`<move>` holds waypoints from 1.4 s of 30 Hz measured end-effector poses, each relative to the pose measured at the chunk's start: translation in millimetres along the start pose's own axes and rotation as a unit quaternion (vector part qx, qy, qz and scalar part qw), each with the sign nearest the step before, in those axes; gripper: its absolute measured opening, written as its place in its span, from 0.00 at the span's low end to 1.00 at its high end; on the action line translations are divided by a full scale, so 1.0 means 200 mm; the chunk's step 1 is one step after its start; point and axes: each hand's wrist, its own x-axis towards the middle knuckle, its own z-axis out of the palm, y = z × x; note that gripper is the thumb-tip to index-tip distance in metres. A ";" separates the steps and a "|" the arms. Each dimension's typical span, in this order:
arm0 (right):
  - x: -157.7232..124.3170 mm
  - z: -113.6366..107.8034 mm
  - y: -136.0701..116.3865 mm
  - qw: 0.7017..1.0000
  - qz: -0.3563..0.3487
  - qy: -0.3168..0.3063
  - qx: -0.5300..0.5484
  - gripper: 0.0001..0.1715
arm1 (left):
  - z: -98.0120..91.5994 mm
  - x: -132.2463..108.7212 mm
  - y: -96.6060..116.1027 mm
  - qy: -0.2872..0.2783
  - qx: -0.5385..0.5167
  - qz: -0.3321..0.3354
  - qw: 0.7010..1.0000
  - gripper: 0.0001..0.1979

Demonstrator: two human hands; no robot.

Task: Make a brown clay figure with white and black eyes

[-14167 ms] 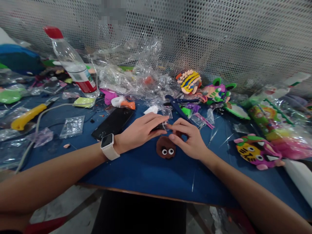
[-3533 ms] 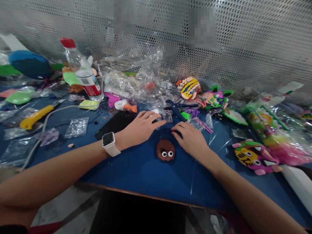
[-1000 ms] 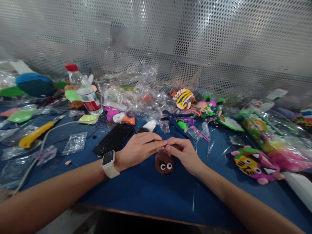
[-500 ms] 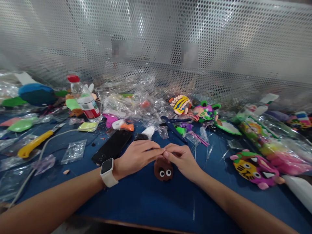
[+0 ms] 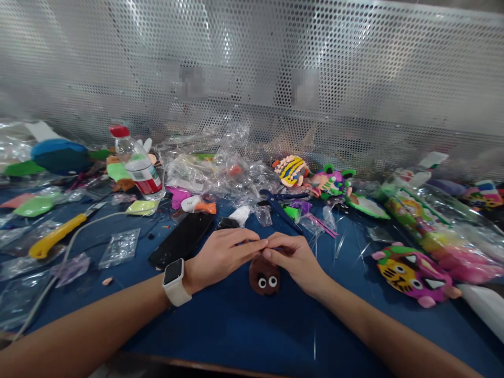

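Note:
A round brown clay face (image 5: 264, 277) with two googly eyes lies on the blue table near its front edge. Just above its upper rim, the fingertips of both hands meet. My left hand (image 5: 226, 257), with a white watch on the wrist, has its fingers pressed together and reaches in from the left. From the other side, my right hand (image 5: 295, 260) pinches thumb and forefinger at the same spot. Whatever lies between the fingertips is hidden or too small to name. Behind my left hand rests a black phone (image 5: 181, 239).
Dark blue pliers (image 5: 280, 209) lie beyond my hands. A yellow utility knife (image 5: 59, 236) and a cable (image 5: 73, 241) are at left. A bottle (image 5: 137, 165) stands behind. At right sits a colourful clay tiger-like face (image 5: 413, 273). Plastic wrappers (image 5: 220, 168) line the perforated metal wall (image 5: 252, 63).
Almost nothing differs. Both hands stay fingertip to fingertip above the brown clay face, with a very slight shift of the view.

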 end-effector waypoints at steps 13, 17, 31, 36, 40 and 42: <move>0.00 0.00 0.01 0.999 0.024 -0.012 0.031 0.07 | -0.02 0.01 0.02 -0.001 0.003 0.010 1.000 0.07; 0.00 -0.01 0.01 1.000 0.013 -0.012 0.021 0.07 | -0.02 0.01 0.02 -0.003 0.005 0.018 1.000 0.08; -0.01 -0.03 -0.01 0.999 -0.001 0.005 -0.044 0.08 | 0.01 0.00 0.01 0.021 0.002 -0.004 1.000 0.07; -0.01 -0.04 -0.02 0.998 -0.003 -0.008 -0.058 0.09 | 0.01 0.00 0.00 0.010 -0.023 -0.006 1.000 0.06; 0.01 -0.07 -0.05 0.996 0.000 -0.031 -0.085 0.08 | 0.02 0.00 0.00 0.005 -0.032 -0.018 0.999 0.07; 0.02 -0.09 -0.08 0.991 0.014 -0.059 -0.117 0.07 | 0.02 0.00 0.00 -0.002 -0.033 -0.017 0.999 0.07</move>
